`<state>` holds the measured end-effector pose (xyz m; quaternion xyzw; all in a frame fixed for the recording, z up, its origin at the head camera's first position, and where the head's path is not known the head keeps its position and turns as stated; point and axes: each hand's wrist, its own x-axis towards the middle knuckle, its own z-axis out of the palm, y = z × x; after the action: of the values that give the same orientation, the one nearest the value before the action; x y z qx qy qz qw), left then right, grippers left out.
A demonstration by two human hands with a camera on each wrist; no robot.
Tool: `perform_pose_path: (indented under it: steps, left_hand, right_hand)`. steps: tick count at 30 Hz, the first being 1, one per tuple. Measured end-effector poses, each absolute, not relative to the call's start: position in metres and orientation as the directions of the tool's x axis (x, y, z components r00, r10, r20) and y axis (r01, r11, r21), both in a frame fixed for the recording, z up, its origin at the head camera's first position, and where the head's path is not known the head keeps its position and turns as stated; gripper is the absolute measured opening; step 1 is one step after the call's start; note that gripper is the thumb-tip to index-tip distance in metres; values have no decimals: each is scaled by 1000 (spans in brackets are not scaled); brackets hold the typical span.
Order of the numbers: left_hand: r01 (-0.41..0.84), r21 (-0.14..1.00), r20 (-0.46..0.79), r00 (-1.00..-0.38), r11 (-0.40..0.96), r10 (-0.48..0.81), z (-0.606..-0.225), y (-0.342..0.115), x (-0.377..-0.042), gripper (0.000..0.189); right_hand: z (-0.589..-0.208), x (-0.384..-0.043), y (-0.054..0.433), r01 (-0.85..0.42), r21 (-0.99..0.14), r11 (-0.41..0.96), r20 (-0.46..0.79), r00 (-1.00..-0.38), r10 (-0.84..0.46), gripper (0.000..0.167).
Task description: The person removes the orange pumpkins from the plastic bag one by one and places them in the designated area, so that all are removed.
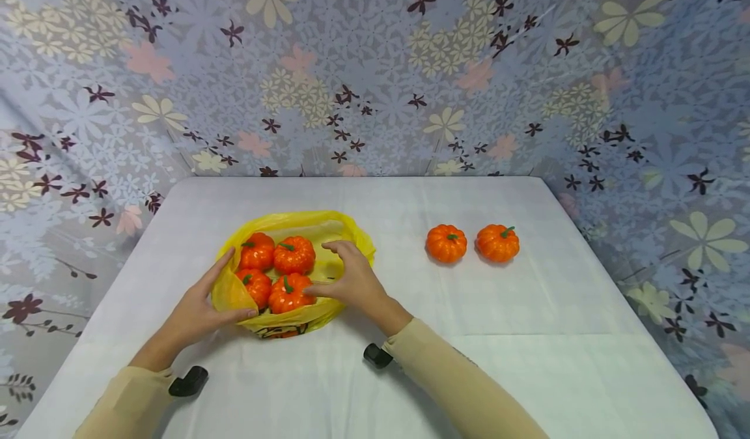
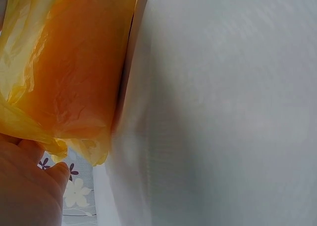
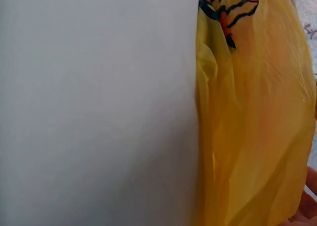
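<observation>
A yellow plastic bag (image 1: 328, 226) lies with its mouth spread wide, left of the table's middle. Several orange toy pumpkins (image 1: 294, 254) with green stems sit inside it. My left hand (image 1: 202, 305) holds the bag's left side, its fingers along the rim and its thumb across the front edge. In the left wrist view, those fingers are partly hidden by the yellow plastic. My right hand (image 1: 357, 279) hovers over the bag's right part, thumb and fingers spread apart. Its thumb tip is right at the front right pumpkin (image 1: 290, 296), and nothing shows between the fingers.
Two more orange pumpkins (image 1: 446, 243) stand side by side on the white-covered table (image 1: 527, 309), to the right of the bag. A flowered cloth (image 1: 375, 87) hangs behind the table and at its sides. Dark wrist devices (image 1: 189, 382) sit by both sleeves.
</observation>
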<state>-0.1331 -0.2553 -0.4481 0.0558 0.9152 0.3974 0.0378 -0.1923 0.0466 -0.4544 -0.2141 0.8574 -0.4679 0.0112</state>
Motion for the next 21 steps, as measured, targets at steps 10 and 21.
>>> perform_pose_path:
  steps: [10, 21]
  left_hand:
    - [108, 725, 11, -989, 680, 145, -445, -254, -133, 118]
    - [106, 735, 6, -989, 670, 150, -447, -255, -132, 118]
  right_hand:
    - [-460, -186, 36, -331, -775, 538, 94, -903, -420, 95]
    - [-461, -181, 30, -303, -791, 532, 31, -887, -460, 90]
